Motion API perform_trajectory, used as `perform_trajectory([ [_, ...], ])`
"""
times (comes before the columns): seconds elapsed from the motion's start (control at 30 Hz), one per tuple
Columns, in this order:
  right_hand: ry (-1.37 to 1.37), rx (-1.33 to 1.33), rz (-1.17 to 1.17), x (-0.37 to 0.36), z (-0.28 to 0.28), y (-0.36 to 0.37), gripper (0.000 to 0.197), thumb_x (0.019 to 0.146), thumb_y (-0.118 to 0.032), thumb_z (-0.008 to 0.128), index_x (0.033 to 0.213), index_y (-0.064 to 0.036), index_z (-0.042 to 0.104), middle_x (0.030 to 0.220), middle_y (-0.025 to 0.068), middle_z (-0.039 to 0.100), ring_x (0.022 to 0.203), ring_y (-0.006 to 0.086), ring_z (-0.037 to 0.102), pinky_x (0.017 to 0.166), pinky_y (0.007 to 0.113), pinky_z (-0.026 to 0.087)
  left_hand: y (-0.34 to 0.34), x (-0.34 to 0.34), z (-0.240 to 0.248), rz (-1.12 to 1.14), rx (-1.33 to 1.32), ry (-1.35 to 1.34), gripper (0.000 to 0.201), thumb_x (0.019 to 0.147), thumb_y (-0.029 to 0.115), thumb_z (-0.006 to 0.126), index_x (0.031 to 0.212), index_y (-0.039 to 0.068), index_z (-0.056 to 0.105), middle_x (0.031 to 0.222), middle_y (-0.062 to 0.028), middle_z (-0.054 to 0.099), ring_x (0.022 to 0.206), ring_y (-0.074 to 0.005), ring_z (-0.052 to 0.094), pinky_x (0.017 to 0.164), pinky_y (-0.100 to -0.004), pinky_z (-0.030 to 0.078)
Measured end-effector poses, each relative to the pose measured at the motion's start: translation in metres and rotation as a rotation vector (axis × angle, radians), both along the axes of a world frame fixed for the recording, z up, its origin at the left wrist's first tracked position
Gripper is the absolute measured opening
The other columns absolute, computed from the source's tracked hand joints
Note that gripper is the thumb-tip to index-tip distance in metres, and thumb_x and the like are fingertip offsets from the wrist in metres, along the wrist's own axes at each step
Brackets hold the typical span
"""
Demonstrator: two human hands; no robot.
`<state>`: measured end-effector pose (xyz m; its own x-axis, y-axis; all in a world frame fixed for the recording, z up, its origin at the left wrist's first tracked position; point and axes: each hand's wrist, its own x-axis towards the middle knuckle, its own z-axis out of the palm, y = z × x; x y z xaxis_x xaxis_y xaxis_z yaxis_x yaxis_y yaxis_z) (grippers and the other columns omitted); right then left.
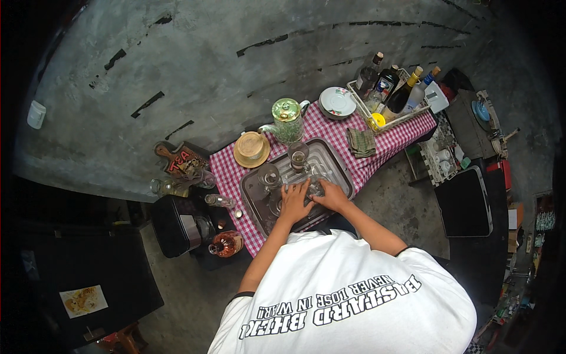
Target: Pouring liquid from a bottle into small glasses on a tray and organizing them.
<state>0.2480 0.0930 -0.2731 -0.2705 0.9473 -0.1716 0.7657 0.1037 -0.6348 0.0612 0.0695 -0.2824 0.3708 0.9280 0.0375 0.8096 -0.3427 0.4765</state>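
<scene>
1. Head view: the left hand (294, 203), fingers partly spread, is over the tray (335, 165); I cannot tell whether it grips anything.
2. The right hand (332, 196), fingers curved, is at a clear glass (316, 187) on the tray, just right of the left hand; its hold is unclear.
3. On the tray, a second glass (269, 175) stands farther left, a third glass (298, 156) beyond both hands.
4. Green teapot (288, 127): far side.

pink-checked tablecloth (386, 138), green teapot (288, 125), dark tray (332, 167)
</scene>
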Motion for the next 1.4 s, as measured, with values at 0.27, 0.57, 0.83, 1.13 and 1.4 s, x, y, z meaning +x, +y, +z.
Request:
perform_trajectory([
  [0.27, 0.013, -0.035, -0.035, -0.0015, 0.0058, -0.0008, 0.072, 0.077, -0.044, 0.075, 0.127, 0.0036, 0.055, 0.116, 0.0265, 0.065, 0.109, 0.0403, 0.063, 0.094, 0.045, 0.049, 0.0002, 0.0000, -0.0025, 0.000, 0.006, 0.018, 0.087, 0.079, 0.037, 0.071, 0.153, 0.015, 0.031, 0.136, -0.0112, 0.052, 0.124, -0.0321, 0.046, 0.113, -0.0576, 0.019],
  [0.57, -0.002, -0.078, -0.028, -0.0013, 0.0038, 0.0010, 0.072, 0.076, -0.044, 0.076, 0.127, 0.0025, 0.055, 0.117, 0.0265, 0.064, 0.109, 0.0402, 0.063, 0.093, 0.045, 0.050, -0.0008, 0.0001, -0.0034, 0.003, 0.032, -0.001, 0.088, 0.078, 0.036, 0.071, 0.153, 0.015, 0.031, 0.132, -0.0124, 0.054, 0.123, -0.0330, 0.047, 0.113, -0.0573, 0.019],
  [0.83, 0.059, -0.055, -0.055, 0.0000, 0.0030, 0.0005, 0.076, 0.073, -0.043, 0.078, 0.130, 0.0031, 0.056, 0.120, 0.0258, 0.064, 0.111, 0.0384, 0.063, 0.095, 0.042, 0.050, 0.0004, 0.0006, 0.0016, -0.002, -0.012, -0.012, 0.088, 0.078, 0.036, 0.072, 0.153, 0.015, 0.032, 0.129, -0.0128, 0.056, 0.124, -0.0341, 0.046, 0.113, -0.0567, 0.019],
  [1.13, 0.098, -0.043, -0.051, 0.0019, -0.0013, 0.0026, 0.079, 0.072, -0.043, 0.080, 0.132, 0.0031, 0.056, 0.129, 0.0247, 0.060, 0.119, 0.0366, 0.059, 0.101, 0.040, 0.047, -0.0001, 0.0011, -0.0011, -0.001, 0.038, -0.002, 0.087, 0.079, 0.036, 0.071, 0.154, 0.015, 0.030, 0.121, -0.0142, 0.059, 0.121, -0.0351, 0.047, 0.113, -0.0563, 0.019],
  [1.4, 0.126, -0.081, -0.058, 0.0024, 0.0046, 0.0039, 0.077, 0.071, -0.041, 0.081, 0.130, 0.0028, 0.059, 0.127, 0.0244, 0.061, 0.118, 0.0358, 0.060, 0.100, 0.039, 0.047, 0.0003, 0.0010, 0.0020, -0.004, -0.001, 0.011, 0.087, 0.080, 0.039, 0.070, 0.154, 0.015, 0.030, 0.120, -0.0150, 0.060, 0.121, -0.0349, 0.048, 0.112, -0.0571, 0.019],
])
